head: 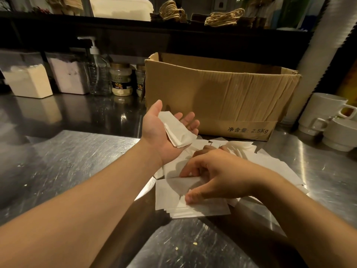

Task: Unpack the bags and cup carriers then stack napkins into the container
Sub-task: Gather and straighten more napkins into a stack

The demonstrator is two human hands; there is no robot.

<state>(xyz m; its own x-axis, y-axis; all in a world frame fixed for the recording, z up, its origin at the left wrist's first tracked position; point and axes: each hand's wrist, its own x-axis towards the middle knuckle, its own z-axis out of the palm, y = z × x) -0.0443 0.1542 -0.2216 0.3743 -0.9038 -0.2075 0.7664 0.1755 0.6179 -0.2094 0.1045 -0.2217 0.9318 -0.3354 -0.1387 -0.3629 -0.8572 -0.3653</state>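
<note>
Left hand (164, 130) palm-up, fingers relaxed, cradling small folded white paper napkin stack (178, 132) as collecting tray; your right hand (214, 175), 5 o'clock of it, fingertips pinching next off scattered white napkin pile (191, 202).

The napkins (193, 206) are showing plain white, the box (222, 97) is looking brown with black print, and the worktop (67, 161) is shining scratched grey.

The cardboard box (222, 97) front reads "净含量: 2.5Kg".
</note>
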